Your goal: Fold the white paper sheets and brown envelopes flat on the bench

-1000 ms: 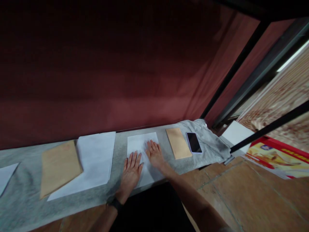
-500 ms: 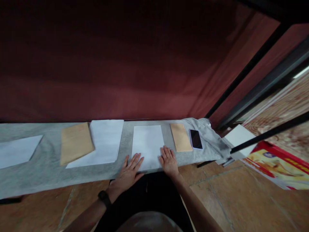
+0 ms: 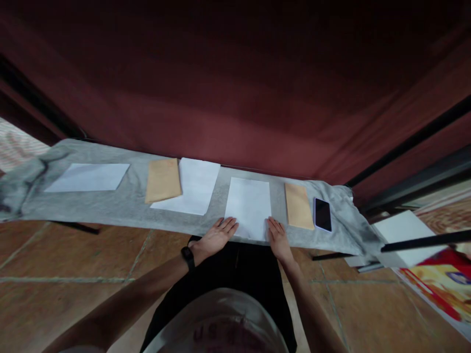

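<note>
A white sheet of paper (image 3: 248, 201) lies flat on the grey cloth of the narrow table, straight in front of me. My left hand (image 3: 218, 235) rests flat at its lower left corner, fingers stretched out, with a dark band on the wrist. At the lower right edge of the paper my right hand (image 3: 278, 236) lies with its fingers extended. Neither hand grips anything. Right of the paper is a brown envelope (image 3: 299, 206). To the left, another brown envelope (image 3: 163, 180) partly covers a stack of white paper (image 3: 198, 186).
A phone (image 3: 323, 214) lies near the table's right end. More white paper (image 3: 90, 176) sits at the left on the grey cloth (image 3: 125, 208). A dark red panel (image 3: 221, 117) rises behind the table. On the right are a black bar (image 3: 423, 241) and a red-yellow box (image 3: 445, 279).
The view has swung left, so the table's left end now shows. Both hands stay flat at the paper's lower edges, the right one slightly farther out.
</note>
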A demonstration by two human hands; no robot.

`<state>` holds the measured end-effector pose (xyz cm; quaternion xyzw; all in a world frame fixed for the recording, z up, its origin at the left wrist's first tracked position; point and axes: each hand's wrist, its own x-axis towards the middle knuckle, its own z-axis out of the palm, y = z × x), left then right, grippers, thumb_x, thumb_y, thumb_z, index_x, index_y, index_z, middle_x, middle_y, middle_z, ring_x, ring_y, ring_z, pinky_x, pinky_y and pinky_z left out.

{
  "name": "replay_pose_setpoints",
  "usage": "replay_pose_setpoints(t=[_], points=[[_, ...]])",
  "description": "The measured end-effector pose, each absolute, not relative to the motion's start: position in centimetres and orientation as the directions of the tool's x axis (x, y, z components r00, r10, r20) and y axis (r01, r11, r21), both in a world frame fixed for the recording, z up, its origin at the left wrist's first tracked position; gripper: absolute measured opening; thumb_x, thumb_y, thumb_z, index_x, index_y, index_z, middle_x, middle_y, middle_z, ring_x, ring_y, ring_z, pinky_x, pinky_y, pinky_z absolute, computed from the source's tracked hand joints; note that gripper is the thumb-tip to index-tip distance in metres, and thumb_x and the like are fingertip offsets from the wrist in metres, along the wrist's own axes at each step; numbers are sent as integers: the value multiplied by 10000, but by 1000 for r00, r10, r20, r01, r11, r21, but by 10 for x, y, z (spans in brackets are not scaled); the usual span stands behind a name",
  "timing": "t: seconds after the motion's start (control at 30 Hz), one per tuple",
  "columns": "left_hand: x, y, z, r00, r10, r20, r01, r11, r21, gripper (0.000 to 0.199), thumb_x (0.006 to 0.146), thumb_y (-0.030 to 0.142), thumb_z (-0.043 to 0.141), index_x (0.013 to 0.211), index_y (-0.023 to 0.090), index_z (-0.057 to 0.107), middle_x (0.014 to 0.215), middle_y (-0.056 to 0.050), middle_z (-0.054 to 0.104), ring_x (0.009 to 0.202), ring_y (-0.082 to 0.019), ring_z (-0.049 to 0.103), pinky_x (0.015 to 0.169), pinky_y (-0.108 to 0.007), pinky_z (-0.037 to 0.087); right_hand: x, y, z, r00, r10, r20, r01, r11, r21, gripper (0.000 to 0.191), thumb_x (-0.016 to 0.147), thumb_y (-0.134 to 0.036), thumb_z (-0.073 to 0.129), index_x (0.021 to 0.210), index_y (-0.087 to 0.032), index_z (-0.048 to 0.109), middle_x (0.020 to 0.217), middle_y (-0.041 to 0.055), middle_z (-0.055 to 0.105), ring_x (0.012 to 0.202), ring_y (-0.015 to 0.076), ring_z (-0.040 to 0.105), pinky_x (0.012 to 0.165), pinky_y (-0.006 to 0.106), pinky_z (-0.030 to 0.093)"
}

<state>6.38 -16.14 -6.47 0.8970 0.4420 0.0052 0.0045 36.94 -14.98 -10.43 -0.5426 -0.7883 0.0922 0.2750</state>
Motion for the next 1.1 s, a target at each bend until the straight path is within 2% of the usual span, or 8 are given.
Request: replay_pose_setpoints(t=[0.13, 0.27, 0.53, 0.7, 0.83, 0.97, 1.1], points=[[67, -173, -55, 594, 803, 44, 798, -596, 88, 667, 878, -12, 306, 1495, 197, 448, 1578, -114, 442, 1480, -203, 372, 1195, -420, 322, 387, -153, -99, -266, 919, 291, 659, 393, -641, 506, 980, -150, 312, 1400, -211, 587, 1419, 99, 604, 1369, 211, 510, 1195, 506, 360], [71, -182, -36, 588, 808, 46, 798, -588, 134, 668, 876, -15, 300, 1488, 201, 461, 1576, -107, 446, 1471, -214, 389, 1177, -424, 364, 395, -158, -93, -226, 937, 267, 579, 350, -736, 465, 971, -194, 389, 1371, -245, 621, 1395, 86, 624, 1335, 225, 542, 1179, 506, 396], [81, -193, -4, 553, 830, 72, 812, -557, 175, 576, 914, 42, 324, 1446, 172, 502, 1487, -126, 553, 1381, -252, 508, 1128, -427, 417, 400, -157, -91, -177, 961, 215, 527, 277, -804, 429, 944, -244, 474, 1334, -238, 652, 1359, 86, 654, 1277, 255, 598, 1153, 515, 423], [82, -189, 5, 488, 863, 132, 810, -504, 299, 511, 949, 107, 359, 1423, 206, 522, 1338, -108, 665, 1205, -232, 637, 1042, -413, 494, 400, -154, -89, -169, 962, 216, 497, 273, -824, 466, 887, -220, 526, 1335, -243, 654, 1374, 79, 646, 1302, 262, 581, 1150, 510, 425], [79, -185, 2, 508, 846, 160, 762, -528, 375, 419, 993, 208, 369, 1338, 228, 605, 1233, -90, 715, 1090, -221, 683, 985, -396, 534, 393, -151, -83, -143, 957, 252, 482, 290, -827, 427, 875, -225, 550, 1276, -250, 692, 1379, 80, 643, 1297, 267, 583, 1128, 500, 440], [67, -181, -15, 495, 848, 190, 737, -526, 425, 433, 961, 213, 433, 1364, 254, 589, 1305, -69, 684, 1189, -224, 638, 1034, -407, 522, 386, -146, -79, -140, 949, 282, 482, 314, -818, 360, 842, -203, 566, 1145, -251, 754, 1266, 77, 711, 1196, 276, 644, 1079, 488, 473], [47, -166, -41, 322, 908, 266, 744, -417, 522, 489, 929, 307, 531, 1417, 270, 538, 1363, -65, 647, 1277, -243, 580, 1098, -436, 487, 382, -145, -77, -104, 957, 272, 442, 289, -849, 322, 866, -214, 539, 1093, -251, 765, 1150, 67, 759, 1121, 271, 679, 1037, 474, 503]])
